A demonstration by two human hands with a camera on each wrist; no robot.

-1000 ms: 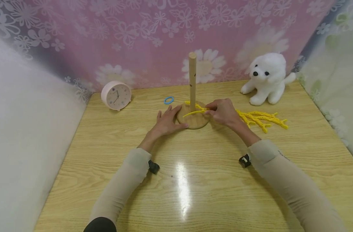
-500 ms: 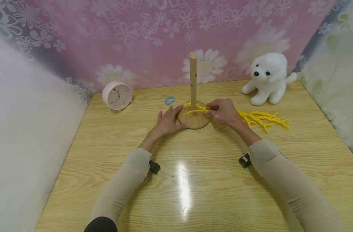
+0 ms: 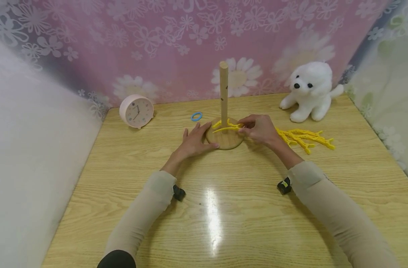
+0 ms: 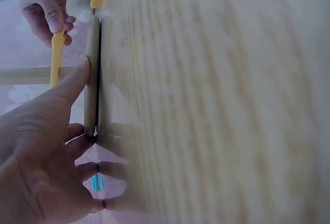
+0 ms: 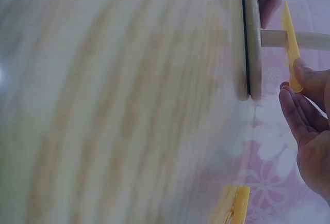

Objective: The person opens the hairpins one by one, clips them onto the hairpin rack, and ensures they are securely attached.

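A wooden stand [image 3: 224, 142] with a round base and upright post is in front of me. My left hand [image 3: 193, 143] grips its base at the left, thumb at the near edge and the other fingers spread along the far left side. My right hand [image 3: 259, 130] pinches the end of a yellow branch-shaped piece [image 3: 224, 129] between thumb and fingers. Its two prongs reach left on either side of the post, low over the base. In the right wrist view, the yellow piece [image 5: 292, 48] is raised off the base and crosses the post.
Several more yellow branch-shaped pieces [image 3: 304, 137] lie on the table right of my right hand. A blue ring [image 3: 196, 116] is behind my left hand. At the back stand a pink clock [image 3: 136, 111] on the left and a white plush dog [image 3: 311, 91] on the right.
The far prong of the yellow piece has dipped slightly at the post. Both hands have stayed in nearly the same places with the same holds.
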